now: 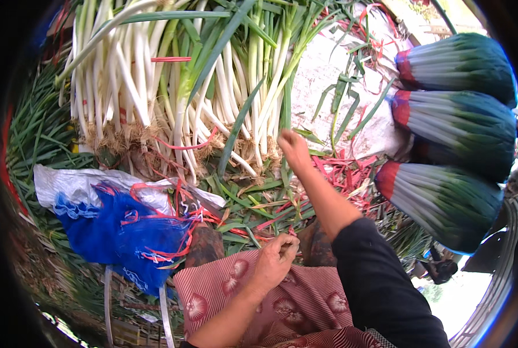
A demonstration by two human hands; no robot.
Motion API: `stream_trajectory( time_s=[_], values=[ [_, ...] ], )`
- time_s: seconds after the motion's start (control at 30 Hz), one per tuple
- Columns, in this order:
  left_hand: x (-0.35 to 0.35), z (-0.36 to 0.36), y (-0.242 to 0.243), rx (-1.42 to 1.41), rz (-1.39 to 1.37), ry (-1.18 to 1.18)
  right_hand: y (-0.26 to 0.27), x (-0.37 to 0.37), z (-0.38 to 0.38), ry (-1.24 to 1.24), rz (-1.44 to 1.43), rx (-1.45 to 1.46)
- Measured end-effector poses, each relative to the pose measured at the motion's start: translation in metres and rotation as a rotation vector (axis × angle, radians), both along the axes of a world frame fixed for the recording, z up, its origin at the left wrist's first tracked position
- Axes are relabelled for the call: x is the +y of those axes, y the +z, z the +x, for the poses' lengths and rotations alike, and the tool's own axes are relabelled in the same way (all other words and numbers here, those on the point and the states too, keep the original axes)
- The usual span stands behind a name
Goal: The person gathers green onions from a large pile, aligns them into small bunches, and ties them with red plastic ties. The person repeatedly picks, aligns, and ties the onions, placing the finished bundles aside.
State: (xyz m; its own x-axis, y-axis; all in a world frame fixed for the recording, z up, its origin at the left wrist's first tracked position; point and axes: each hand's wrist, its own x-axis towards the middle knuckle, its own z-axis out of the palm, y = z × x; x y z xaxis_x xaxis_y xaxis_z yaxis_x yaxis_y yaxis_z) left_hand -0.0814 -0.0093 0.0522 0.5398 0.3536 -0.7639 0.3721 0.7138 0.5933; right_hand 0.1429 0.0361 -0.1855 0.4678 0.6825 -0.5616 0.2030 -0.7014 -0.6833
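Note:
My right hand point(294, 150), its fingers curled, is just right of the root ends of a heap of long green onions point(224, 100). A long green leaf point(286, 108) runs down to that hand; whether I grip it cannot be made out. Low in front of my lap, my left hand point(278, 256) is bent with thumb and fingers close together. I cannot tell if anything thin is between them. The onions have white stalks, hairy roots and green tops, and a red strip point(171, 59) lies across some of them. Under my left hand is a patterned red apron point(259, 300).
At right stand several green onion bundles point(450, 113) in netting with red ends. A blue mesh bag point(124, 230) and white woven sacking point(76, 182) lie at left, above metal legs point(165, 317). Red plastic strips point(350, 174) and leaf scraps point(259, 204) litter the ground by a white sheet point(315, 82).

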Motion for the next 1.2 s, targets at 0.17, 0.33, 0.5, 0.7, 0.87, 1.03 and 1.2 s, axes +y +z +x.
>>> stream_trajectory(
  time_s=[0.17,0.33,0.5,0.7,0.87,1.03,1.2],
  values=[
    [-0.004,0.022,-0.009,0.082,0.074,-0.018,-0.039,0.119,-0.013,-0.347,-0.33,-0.176],
    [-0.035,0.021,-0.033,0.114,-0.028,0.145,-0.038,0.11,-0.076,-0.553,0.046,-0.216],
    [-0.03,0.03,-0.036,0.1,-0.087,0.04,-0.056,0.091,-0.047,-0.527,0.021,-0.034],
    [-0.017,0.026,-0.037,0.093,-0.03,0.024,0.002,0.047,0.036,-0.366,0.149,0.308],
    [-0.003,0.028,-0.037,0.088,-0.022,0.08,0.053,0.046,0.064,-0.256,0.131,0.621],
    [0.007,0.026,-0.034,0.099,-0.005,0.078,0.073,0.037,0.066,-0.345,0.079,0.547],
    [0.013,0.025,-0.04,0.1,-0.058,0.203,0.09,0.032,0.07,-0.342,0.077,0.78]
  ],
)
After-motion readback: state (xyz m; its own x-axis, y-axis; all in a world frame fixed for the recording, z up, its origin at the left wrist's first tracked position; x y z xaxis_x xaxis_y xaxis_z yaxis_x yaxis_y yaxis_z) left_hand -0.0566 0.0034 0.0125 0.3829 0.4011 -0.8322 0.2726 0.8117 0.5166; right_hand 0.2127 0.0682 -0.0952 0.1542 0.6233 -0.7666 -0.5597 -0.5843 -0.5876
